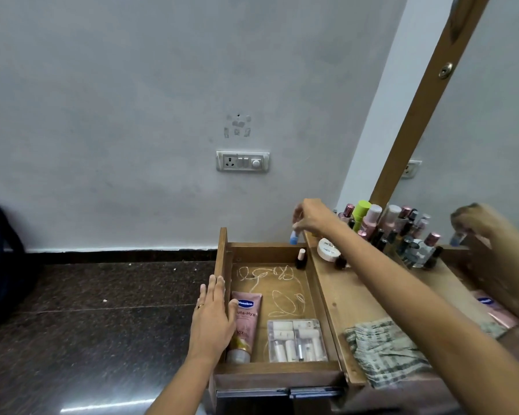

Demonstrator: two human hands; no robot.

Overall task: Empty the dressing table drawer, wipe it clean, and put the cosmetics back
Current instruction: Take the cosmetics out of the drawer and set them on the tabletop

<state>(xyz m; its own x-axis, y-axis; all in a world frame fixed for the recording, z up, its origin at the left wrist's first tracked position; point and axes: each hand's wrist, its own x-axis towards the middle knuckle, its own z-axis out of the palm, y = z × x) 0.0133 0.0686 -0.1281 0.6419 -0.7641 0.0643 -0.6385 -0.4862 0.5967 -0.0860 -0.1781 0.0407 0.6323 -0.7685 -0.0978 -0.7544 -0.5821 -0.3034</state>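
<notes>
Over the drawer (222, 253), a blue bottle (294, 238)
The right hand (313, 217) pinches it; left hand (213, 316) rests straight-fingered on the rim

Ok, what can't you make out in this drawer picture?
Head view only:
Blue bottle: motion-blurred, top hidden inside the right hand.
Vaseline tube: left edge covered by the left hand.
Bottles on the tabletop: labels too small; right arm hides some.
Clear case: contents indistinct.

Wooden tabletop (351, 295) with bottles (369, 218), white jar (328, 249), checked cloth (384, 348)
</notes>
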